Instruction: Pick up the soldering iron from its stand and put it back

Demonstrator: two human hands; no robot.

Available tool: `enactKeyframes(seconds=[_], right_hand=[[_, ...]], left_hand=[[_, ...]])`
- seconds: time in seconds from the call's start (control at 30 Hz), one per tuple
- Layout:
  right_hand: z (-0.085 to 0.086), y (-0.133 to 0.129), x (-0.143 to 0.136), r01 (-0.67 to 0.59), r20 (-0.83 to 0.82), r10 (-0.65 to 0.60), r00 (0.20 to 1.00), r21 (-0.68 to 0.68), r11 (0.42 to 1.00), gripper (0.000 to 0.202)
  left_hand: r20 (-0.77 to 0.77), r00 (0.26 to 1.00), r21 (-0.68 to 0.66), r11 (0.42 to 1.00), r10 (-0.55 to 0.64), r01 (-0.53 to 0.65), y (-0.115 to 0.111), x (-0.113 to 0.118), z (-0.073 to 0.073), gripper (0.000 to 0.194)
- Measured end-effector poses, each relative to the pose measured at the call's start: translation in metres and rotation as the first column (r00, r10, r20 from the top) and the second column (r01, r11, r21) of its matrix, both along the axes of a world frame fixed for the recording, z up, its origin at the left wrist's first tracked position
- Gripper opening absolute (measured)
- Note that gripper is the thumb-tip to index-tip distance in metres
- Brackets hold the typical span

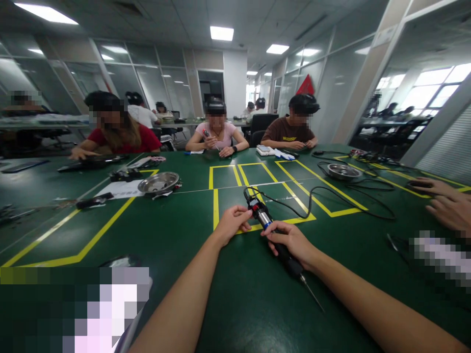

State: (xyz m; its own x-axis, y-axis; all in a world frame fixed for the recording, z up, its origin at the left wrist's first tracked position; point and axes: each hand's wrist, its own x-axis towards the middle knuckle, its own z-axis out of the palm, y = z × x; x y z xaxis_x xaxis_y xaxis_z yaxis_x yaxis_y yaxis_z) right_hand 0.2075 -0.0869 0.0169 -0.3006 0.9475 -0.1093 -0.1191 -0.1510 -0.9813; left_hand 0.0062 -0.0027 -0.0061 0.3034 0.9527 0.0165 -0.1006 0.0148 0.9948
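An electric screwdriver (264, 218) lies slantwise over the green table, its long thin bit pointing toward me and to the right. My right hand (292, 241) is wrapped round the middle of its dark body, just below a blue ring. At the far end, beside a red switch and the cable, my left hand (232, 223) has its fingers curled and its fingertips on the tool. A black cable (311, 198) runs from that end across the table to the right.
Yellow tape (216, 208) marks rectangles on the green table (239, 294). Metal bowls (159, 182) (344, 171) stand left and right. Another person's hands (447, 201) rest at the right edge. Several people with headgear sit opposite. Loose parts and paper (119, 187) lie at left.
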Motion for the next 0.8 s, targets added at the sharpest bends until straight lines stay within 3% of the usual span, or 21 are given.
enactKeyframes(seconds=[0.13, 0.23, 0.3, 0.4, 0.47, 0.53, 0.63, 0.73, 0.8], right_hand=[[0.021, 0.018, 0.036, 0.180, 0.270, -0.179, 0.946, 0.021, 0.983, 0.020], [0.044, 0.048, 0.091, 0.313, 0.536, -0.320, 0.781, 0.107, 0.944, 0.024], [0.060, 0.071, 0.133, 0.361, 0.748, -0.381, 0.544, 0.202, 0.910, 0.025], [0.075, 0.100, 0.187, 0.305, 0.922, -0.369, 0.116, 0.320, 0.897, 0.019], [0.078, 0.112, 0.209, 0.284, 0.950, -0.311, -0.021, 0.304, 0.909, 0.011], [0.075, 0.117, 0.219, 0.292, 0.972, -0.232, -0.025, 0.229, 0.929, 0.006], [0.066, 0.118, 0.223, 0.308, 0.986, -0.163, 0.042, 0.143, 0.941, 0.018], [0.061, 0.116, 0.225, 0.343, 0.963, -0.238, 0.126, 0.183, 0.921, 0.024], [0.058, 0.112, 0.226, 0.368, 0.914, -0.339, 0.225, 0.243, 0.898, 0.024]], left_hand=[[-0.051, 0.997, 0.044, 0.998, 0.055, -0.053, -0.002, 0.003, 0.001, 0.038], [-0.045, 0.998, 0.065, 0.997, 0.043, -0.040, -0.004, 0.001, 0.003, 0.032], [-0.057, 0.998, 0.072, 0.997, 0.030, -0.026, -0.005, 0.000, 0.005, 0.028], [-0.071, 0.997, 0.073, 0.997, 0.011, -0.006, -0.006, 0.000, 0.008, 0.025], [-0.072, 0.997, 0.074, 0.997, 0.002, 0.003, -0.006, 0.000, 0.009, 0.023], [-0.072, 0.997, 0.075, 0.997, -0.003, 0.008, -0.005, -0.001, 0.008, 0.022], [-0.074, 0.997, 0.074, 0.997, -0.011, 0.017, -0.005, -0.001, 0.008, 0.022], [-0.077, 0.997, 0.067, 0.998, -0.012, 0.017, -0.006, -0.001, 0.009, 0.021], [-0.073, 0.997, 0.063, 0.998, -0.011, 0.016, -0.006, -0.001, 0.010, 0.021]])
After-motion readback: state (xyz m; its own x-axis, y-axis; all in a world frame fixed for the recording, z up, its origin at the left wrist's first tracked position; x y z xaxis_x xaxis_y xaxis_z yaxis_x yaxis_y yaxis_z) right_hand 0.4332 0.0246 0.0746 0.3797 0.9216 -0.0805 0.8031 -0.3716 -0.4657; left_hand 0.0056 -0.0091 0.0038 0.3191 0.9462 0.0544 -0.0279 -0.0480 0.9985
